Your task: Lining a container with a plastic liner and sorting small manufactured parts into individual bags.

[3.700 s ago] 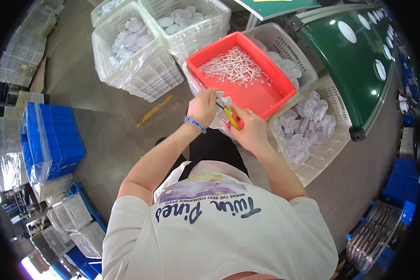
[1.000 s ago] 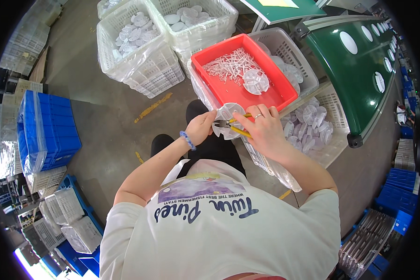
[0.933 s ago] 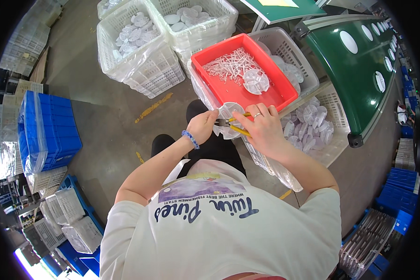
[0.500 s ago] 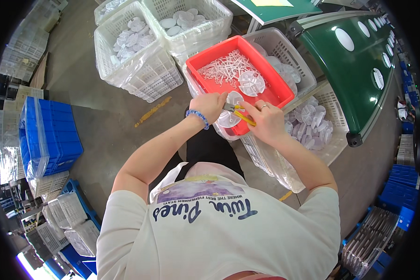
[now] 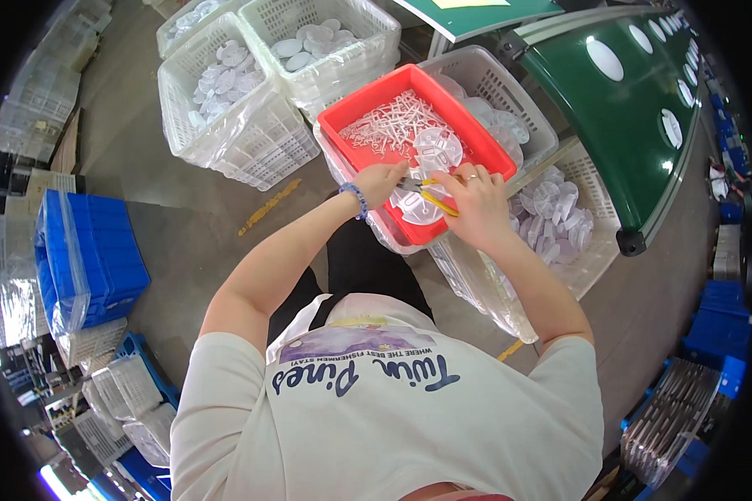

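Note:
My right hand (image 5: pixel 481 209) is wrapped round yellow-handled pliers (image 5: pixel 439 203), whose jaws point left toward my other hand. With its fingers closed, my left hand (image 5: pixel 378 184) holds a clear plastic disc (image 5: pixel 418 209) at the pliers' jaws, over the near edge of a red tray (image 5: pixel 500 159). The exact grip on the disc is partly hidden. Inside the tray lie a heap of thin white plastic bits (image 5: pixel 393 118) and another clear slotted disc (image 5: pixel 439 148).
Beyond the tray stand white crates of clear discs (image 5: pixel 273 171) and a grey crate (image 5: pixel 536 104). A lower crate of discs (image 5: pixel 606 213) is at the right, beside a green panel with white ovals (image 5: pixel 589 108). Blue bins (image 5: pixel 109 250) stand at the far left.
The tray and crates sit slightly farther left in the picture. The held disc has turned and shows more below the pliers. Both hands keep their hold.

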Tool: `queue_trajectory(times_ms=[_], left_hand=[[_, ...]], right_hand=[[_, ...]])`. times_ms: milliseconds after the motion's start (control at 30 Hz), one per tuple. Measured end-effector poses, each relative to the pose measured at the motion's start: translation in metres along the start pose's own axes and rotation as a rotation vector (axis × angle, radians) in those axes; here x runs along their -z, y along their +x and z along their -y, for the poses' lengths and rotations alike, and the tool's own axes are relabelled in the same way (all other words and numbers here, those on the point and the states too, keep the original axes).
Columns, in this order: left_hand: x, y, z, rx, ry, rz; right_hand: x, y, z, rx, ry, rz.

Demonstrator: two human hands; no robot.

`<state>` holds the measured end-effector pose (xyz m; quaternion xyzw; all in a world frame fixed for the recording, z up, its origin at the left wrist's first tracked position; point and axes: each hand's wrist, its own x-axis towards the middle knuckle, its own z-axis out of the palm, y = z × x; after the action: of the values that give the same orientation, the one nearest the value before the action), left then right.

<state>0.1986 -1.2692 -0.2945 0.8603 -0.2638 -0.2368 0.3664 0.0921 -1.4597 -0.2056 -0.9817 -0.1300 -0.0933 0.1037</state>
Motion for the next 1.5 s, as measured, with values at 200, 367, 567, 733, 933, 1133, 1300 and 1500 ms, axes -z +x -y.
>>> queue_trajectory(times_ms=[200,367,567,733,933,1133,1300,1500], left_hand=[[-0.001,0.000,0.006,0.137,-0.327,-0.005],[-0.011,0.004,0.026,0.054,-0.456,-0.074],[0.000,0.001,0.013,0.223,-0.689,0.031],[0.001,-0.005,0.004,0.268,-0.802,-0.002],[0.002,-0.009,-0.009,0.246,-0.805,-0.045],[0.004,-0.008,-0.007,0.276,-0.775,-0.078],[0.002,-0.011,-0.011,0.213,-0.770,-0.106],[-0.007,-0.003,0.007,0.230,-0.728,-0.087]], right_hand=[[0.011,0.016,0.008,0.061,-0.154,0.020],[0.027,0.035,0.019,0.106,-0.284,0.132],[0.034,0.051,0.022,0.165,-0.358,0.215],[0.033,0.060,0.027,0.217,-0.367,0.252],[0.040,0.068,0.042,0.253,-0.493,0.344],[0.048,0.075,0.050,0.286,-0.555,0.414],[0.041,0.075,0.038,0.314,-0.479,0.342],[0.033,0.075,0.029,0.331,-0.424,0.270]])
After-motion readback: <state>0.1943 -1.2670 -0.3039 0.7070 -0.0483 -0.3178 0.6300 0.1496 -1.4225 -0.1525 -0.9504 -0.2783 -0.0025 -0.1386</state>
